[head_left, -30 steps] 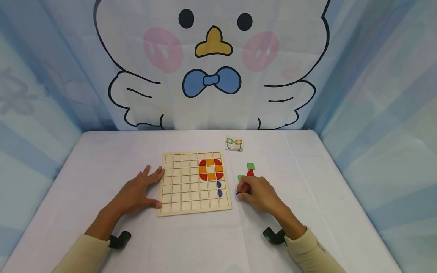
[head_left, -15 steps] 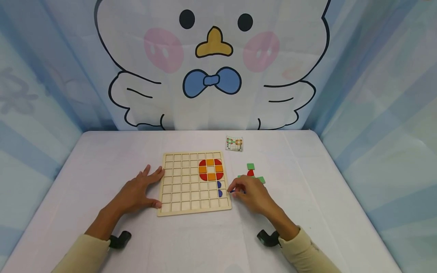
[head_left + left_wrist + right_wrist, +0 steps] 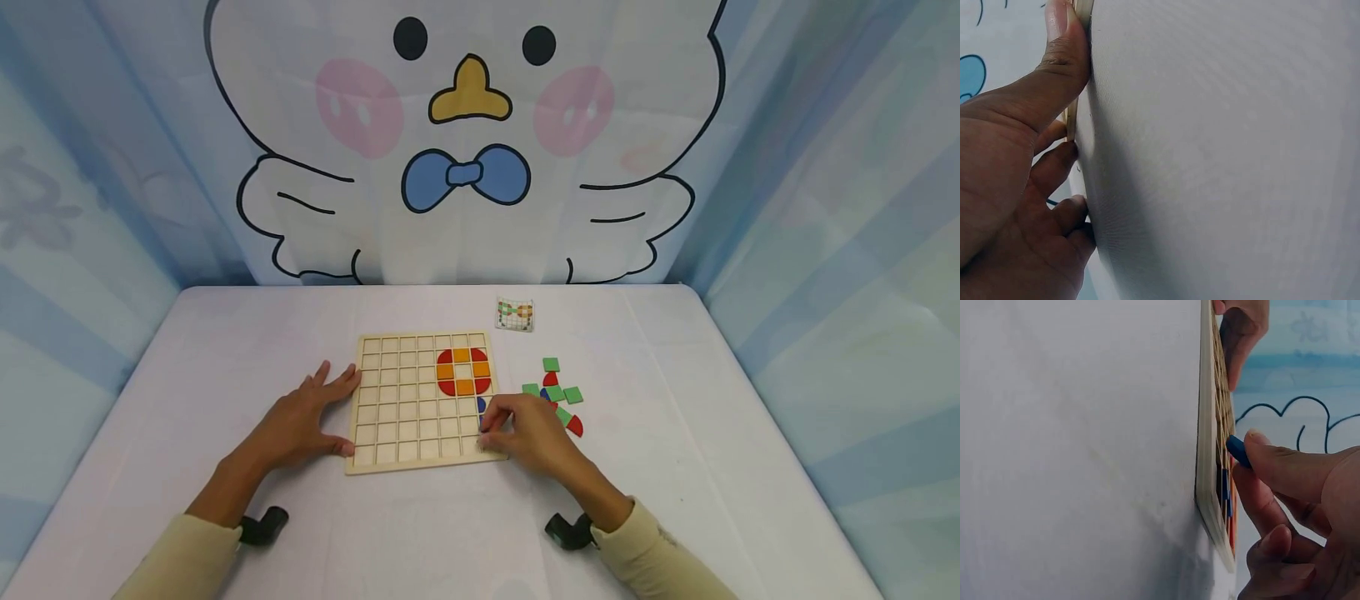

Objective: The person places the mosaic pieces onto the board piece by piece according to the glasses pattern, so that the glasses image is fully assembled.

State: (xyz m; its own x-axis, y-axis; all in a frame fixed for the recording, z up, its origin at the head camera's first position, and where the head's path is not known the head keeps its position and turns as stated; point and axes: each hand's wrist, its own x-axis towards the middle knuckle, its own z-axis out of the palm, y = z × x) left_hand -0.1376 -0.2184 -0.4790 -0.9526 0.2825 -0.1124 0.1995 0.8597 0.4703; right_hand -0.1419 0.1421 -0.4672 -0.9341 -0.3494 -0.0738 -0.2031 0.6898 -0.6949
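My left hand (image 3: 296,425) lies spread at the left edge of a wooden grid board (image 3: 408,393), thumb and fingertips touching its side. In the left wrist view the thumb (image 3: 1063,59) presses against the board's edge. My right hand (image 3: 534,435) is over the board's lower right corner. Between its thumb and index finger it pinches a small blue tile (image 3: 1237,450), seen just above the board in the right wrist view. On the board, red rounded tiles (image 3: 446,387) and orange square tiles (image 3: 465,387) form a ring; a blue rounded tile (image 3: 481,404) lies below, with another partly hidden by the right hand.
Loose green squares (image 3: 573,395) and red rounded tiles (image 3: 575,425) lie right of the board, with a blue one among them. A small pattern card (image 3: 514,314) lies behind the board on the white table (image 3: 247,342). A printed curtain (image 3: 465,233) stands behind.
My right hand has moved left with the blue tile, from beside the loose tiles to over the board's right side, uncovering more loose tiles. The left hand has stayed at the board's edge.
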